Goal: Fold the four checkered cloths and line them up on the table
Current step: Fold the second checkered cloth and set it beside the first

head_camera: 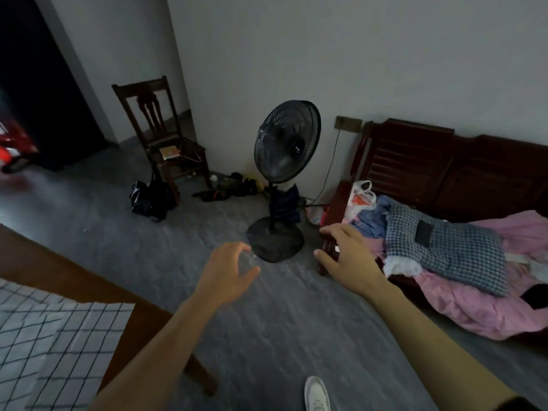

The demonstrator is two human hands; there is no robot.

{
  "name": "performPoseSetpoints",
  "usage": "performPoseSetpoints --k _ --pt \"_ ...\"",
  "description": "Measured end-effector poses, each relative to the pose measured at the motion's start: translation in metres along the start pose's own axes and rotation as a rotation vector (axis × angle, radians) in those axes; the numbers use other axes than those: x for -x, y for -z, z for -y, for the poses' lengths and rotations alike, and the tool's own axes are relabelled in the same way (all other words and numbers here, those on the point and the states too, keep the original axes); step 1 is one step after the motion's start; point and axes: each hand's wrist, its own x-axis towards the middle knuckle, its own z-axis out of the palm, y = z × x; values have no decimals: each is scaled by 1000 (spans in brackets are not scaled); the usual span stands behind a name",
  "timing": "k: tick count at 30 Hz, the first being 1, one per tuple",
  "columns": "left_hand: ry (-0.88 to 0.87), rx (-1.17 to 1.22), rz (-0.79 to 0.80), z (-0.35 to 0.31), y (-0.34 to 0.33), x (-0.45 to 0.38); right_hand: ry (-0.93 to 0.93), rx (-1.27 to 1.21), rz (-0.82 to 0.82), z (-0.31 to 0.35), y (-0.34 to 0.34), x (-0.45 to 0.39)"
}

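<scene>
A white checkered cloth (59, 339) with thin dark grid lines lies spread on the brown wooden table (98, 280) at lower left, its near and left parts cut off by the frame edge; folds in it are hard to make out, and only 1 such cloth can be told for certain. A person's 2 bare arms reach forward over the grey floor (267, 321), away from the table. The left hand (228, 271) hangs in the air with its fingers loosely spread and slightly curled, holding nothing. The right hand (344, 256) is likewise spread wide and holds nothing, hovering by the dark corner of a wooden bench (444, 170) at right; whether its fingertips touch that corner cannot be told. On the bench lie a blue-and-white houndstooth pillow (453, 250) with a dark patch, white stuffing showing at its near corner, pink bedding (489, 315), crumpled blue fabric (370, 218) and a white plastic bag (361, 200). A black pedestal fan (286, 146) stands by the white wall, its round base just beyond the hands. Further left, a dark wooden chair (166, 143) carries a small book or packet, with a dark bag (148, 200) and shoes beside it, blurred. A white shoe (317, 393) shows at the bottom edge. A red object at far left is cut off and unclear.
</scene>
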Motion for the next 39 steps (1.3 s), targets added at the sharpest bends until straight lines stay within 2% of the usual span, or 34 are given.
performPoseSetpoints --k 8,16,22,29,39 --pt "164 -43 -65 -12 -19 -128 127 -57 102 -49 -10 -162" --pt "387 -53 -126 24 -13 -190 305 -82 256 -32 -52 -291" --pt "520 -35 -252 98 11 -230 454 -50 321 19 -117 -382" --pt "643 58 -339 182 45 -284 614 -25 424 115 -184 -474" --pt "844 -8 -629 270 113 -309 873 -129 550 238 -281 -571"
